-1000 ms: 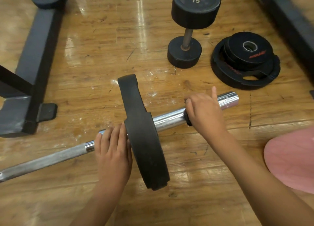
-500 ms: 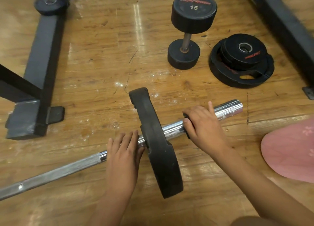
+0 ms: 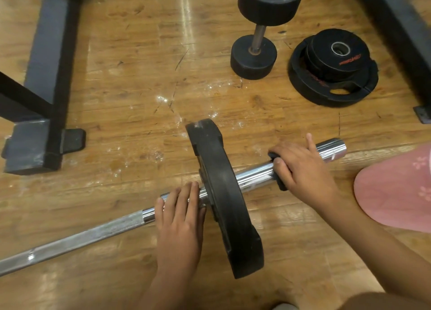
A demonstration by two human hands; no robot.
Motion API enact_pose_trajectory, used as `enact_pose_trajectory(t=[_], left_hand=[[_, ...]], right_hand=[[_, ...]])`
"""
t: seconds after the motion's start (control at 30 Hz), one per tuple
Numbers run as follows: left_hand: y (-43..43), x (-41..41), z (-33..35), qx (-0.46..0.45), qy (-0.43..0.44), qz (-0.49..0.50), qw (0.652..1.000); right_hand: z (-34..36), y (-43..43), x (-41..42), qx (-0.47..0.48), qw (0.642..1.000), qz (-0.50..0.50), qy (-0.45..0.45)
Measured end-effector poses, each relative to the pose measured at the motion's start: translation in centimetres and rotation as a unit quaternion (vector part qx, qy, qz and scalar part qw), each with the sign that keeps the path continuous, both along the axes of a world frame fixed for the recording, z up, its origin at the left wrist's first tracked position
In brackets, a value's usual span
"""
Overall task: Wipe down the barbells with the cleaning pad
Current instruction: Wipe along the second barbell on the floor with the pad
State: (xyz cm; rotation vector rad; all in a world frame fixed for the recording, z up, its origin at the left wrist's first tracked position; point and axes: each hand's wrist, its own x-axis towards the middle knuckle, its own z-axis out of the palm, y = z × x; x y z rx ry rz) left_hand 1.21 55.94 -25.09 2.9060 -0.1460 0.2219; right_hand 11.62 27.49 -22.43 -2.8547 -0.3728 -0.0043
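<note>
Sliding outward now, the right hand [image 3: 305,172] carries the pad [image 3: 281,185] a little farther from the plate [image 3: 226,200] than half a second ago, so more bare chrome shows between them. Before that it sat farther out again, so we judge this as a back-and-forth scrub along the sleeve [image 3: 254,175].

That hand curls its thumb and most fingers round the black pad, wrapping it over the sleeve, while one finger sticks out straight toward the sleeve's end. Wrapped like that, the pad meets the metal round much of its curve.

Over on the other side, the left hand [image 3: 179,218] lies flat with straight fingers on the bar [image 3: 93,232], just inside the plate and touching the collar, much where it was. It grips nothing; we take it as a brake that stops the bar rolling on the floor [image 3: 140,76] under the rubbing.

So the bar lies across the floor in front of us, plate upright on its edge, sleeve pointing right.

Our view has dropped a touch too: the dumbbell [image 3: 256,51] and the stacked plates [image 3: 331,74] sit higher in the picture, well apart from the work. By our reckoning, the sleeve's far end and the long shaft are left to wipe.
</note>
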Motion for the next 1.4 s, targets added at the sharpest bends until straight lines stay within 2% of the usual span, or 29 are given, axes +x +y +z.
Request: enact_pose_trajectory(t=[0.07, 0.13, 0.3, 0.47, 0.57, 0.67, 0.83, 1.03, 1.2, 1.4], left_hand=[[-0.2, -1.0, -0.4, 0.000, -0.010, -0.005, 1.000], [-0.6, -1.9, -0.6, -0.011, -0.006, 0.003, 1.000], [-1.3, -4.1, -1.3, -0.008, -0.017, -0.002, 1.000], [-1.8, -5.2, -1.8, 0.017, -0.029, 0.004, 0.999], [-2.0, -5.5, -2.1, 0.007, -0.039, 0.008, 0.999], [-1.8, -5.8, -2.5, -0.001, -0.056, -0.002, 0.998], [-2.3, -5.7, -2.9, -0.035, -0.082, 0.016, 0.996], [-2.5, -5.7, -2.8, -0.067, -0.080, 0.014, 0.995], [-2.5, -4.7, -2.6, -0.085, -0.073, 0.042, 0.993], [-2.2, -3.2, -2.0, -0.108, -0.073, 0.046, 0.990]], right_hand=[[0.2, -0.6, -0.2, 0.019, 0.998, -0.062, -0.001], [0.2, 0.0, -1.5, 0.032, 0.997, -0.073, -0.011], [0.2, -0.8, -4.0, -0.008, 1.000, 0.028, -0.001], [0.4, -1.6, -4.8, 0.023, 0.997, -0.069, -0.009], [0.2, 0.6, -6.4, 0.028, 0.999, -0.017, -0.015], [0.3, -0.7, -5.8, 0.000, 0.999, 0.036, 0.017], [0.8, -3.1, -4.2, -0.003, 0.999, -0.025, 0.020], [0.4, -2.7, -4.9, -0.021, 0.995, 0.090, 0.032], [0.7, -4.1, -3.7, -0.025, 0.999, 0.044, 0.021], [-0.1, -3.1, -2.9, -0.020, 0.996, 0.081, -0.005]])
